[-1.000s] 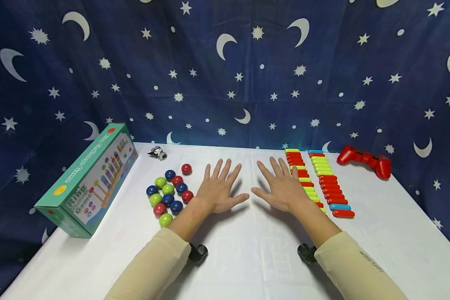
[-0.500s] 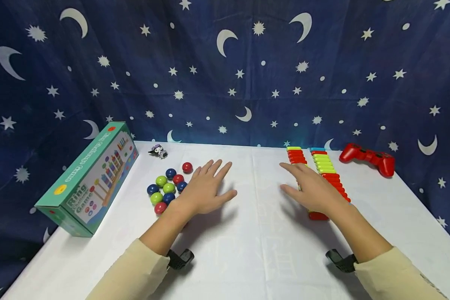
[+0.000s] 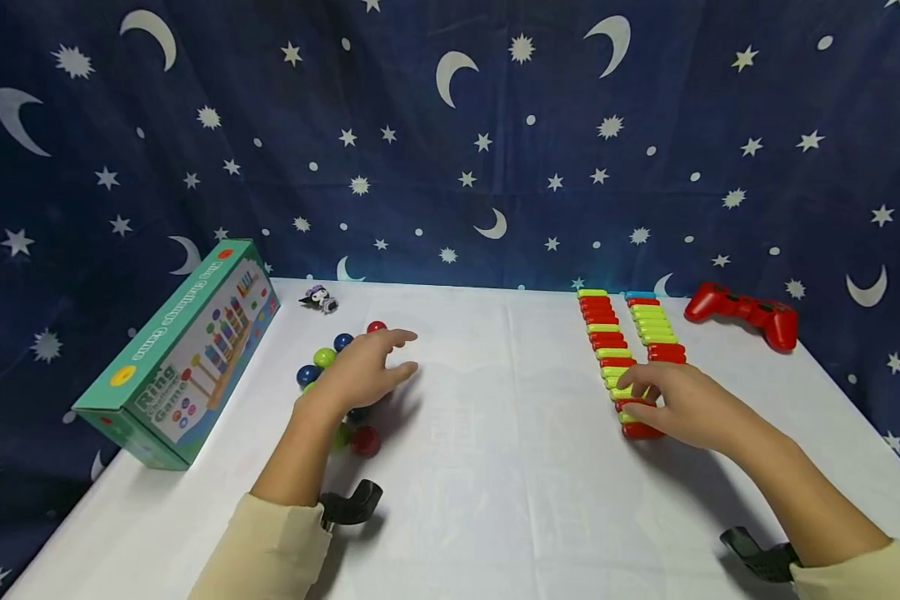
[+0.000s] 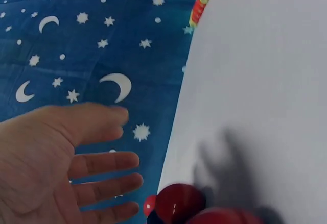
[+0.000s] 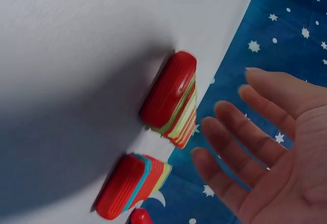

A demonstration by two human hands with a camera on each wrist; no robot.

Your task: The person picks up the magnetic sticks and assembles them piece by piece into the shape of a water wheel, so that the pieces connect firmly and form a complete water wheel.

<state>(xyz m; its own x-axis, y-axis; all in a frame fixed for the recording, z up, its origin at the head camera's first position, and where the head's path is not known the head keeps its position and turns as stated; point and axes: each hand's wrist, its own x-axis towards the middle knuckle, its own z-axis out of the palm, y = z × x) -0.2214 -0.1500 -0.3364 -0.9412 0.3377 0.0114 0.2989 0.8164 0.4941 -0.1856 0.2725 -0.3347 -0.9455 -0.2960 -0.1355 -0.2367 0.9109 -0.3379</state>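
My left hand (image 3: 363, 372) hovers over the cluster of small balls, fingers loosely bent and nothing held. It hides several of them; a red ball (image 3: 365, 442), a blue ball (image 3: 307, 376) and a green ball (image 3: 324, 357) still show. In the left wrist view, a red ball (image 4: 179, 203) lies below the fingers. My right hand (image 3: 690, 406) is above the near ends of two rows of short plastic sticks, red, yellow-green and blue. Its relaxed fingers are apart from the sticks in the right wrist view. The left row (image 3: 606, 340) mostly shows; the right row (image 3: 654, 327) is partly covered.
A green ring game box (image 3: 195, 350) stands at the table's left side. A small figurine (image 3: 318, 299) sits at the back left. At the back right lies a red game controller (image 3: 742, 313). A dark blue curtain (image 3: 390, 100) with moons and stars hangs behind the white table (image 3: 480, 500).
Both hands, earlier spread mid-table, have moved apart. The left has shifted left over the balls, the right to the right over the sticks, with fingers more bent.
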